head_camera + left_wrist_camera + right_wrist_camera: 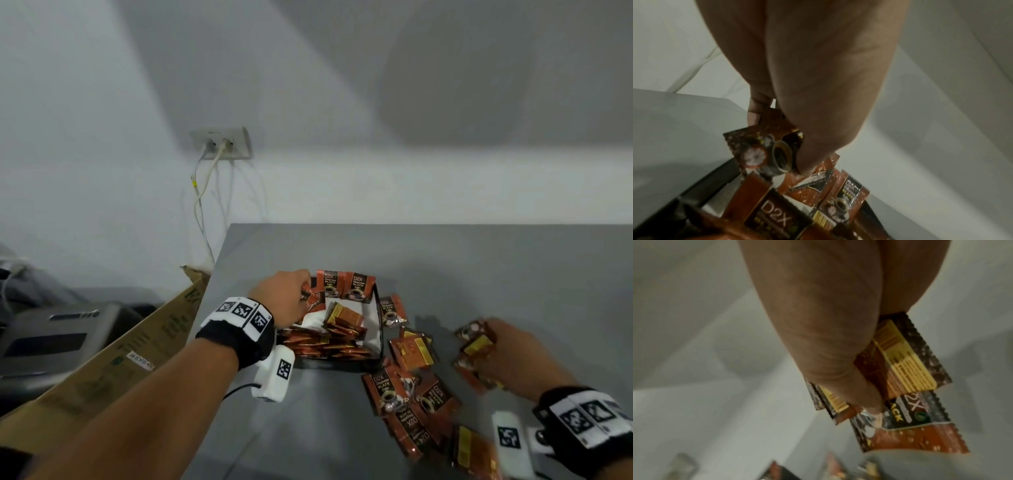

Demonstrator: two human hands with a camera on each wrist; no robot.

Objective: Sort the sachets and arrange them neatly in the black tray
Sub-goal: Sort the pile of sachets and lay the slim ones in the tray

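Your left hand [286, 296] pinches a sachet [764, 152] above the black tray [378, 329], while your right hand [503, 356] grips several sachets [906, 369].

The glossy brown foil sachets [404, 390], crimped along their sealed edges, are catching the light beside the right hand [507, 356]. Under the left hand [284, 298], the smooth black plastic tray [379, 325] is showing a white paper lining [315, 320]. The smooth matt grey table [479, 267] is reflecting softly. Left of the left hand, the brown corrugated cardboard box [137, 346] is looking dull and rough.
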